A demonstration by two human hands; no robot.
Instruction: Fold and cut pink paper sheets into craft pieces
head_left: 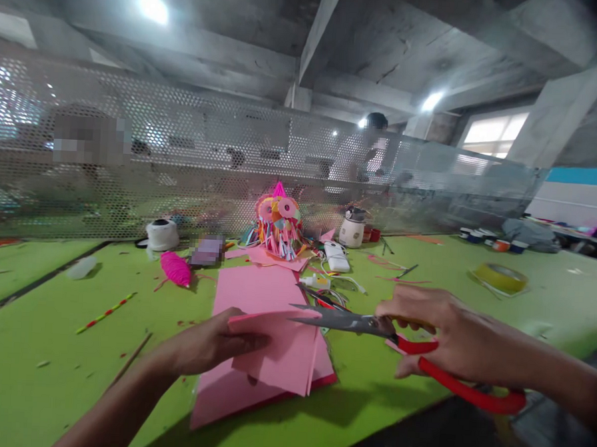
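A folded piece of pink paper (282, 349) is pinched in my left hand (222, 343), thumb on top. My right hand (447, 331) grips a pair of scissors (353, 321) by its red handles. The blades are parted and point left, with the paper's upper right edge between or against them; exactly which I cannot tell. Underneath lies a stack of larger pink sheets (260, 288), with a darker red-pink edge at its lower right. Behind the stack stands a paper figure (278, 226) with round pink eyes, a pointed pink top and colourful strips.
A green table bears a pink yarn bundle (176, 268), a white spool (162, 234), a striped stick (104, 313) and a wooden stick (130, 360). Right of the figure are a white power bank (337, 257), a bottle (351, 227) and a tape roll (498, 278). A perforated partition (205, 178) stands behind; people are beyond.
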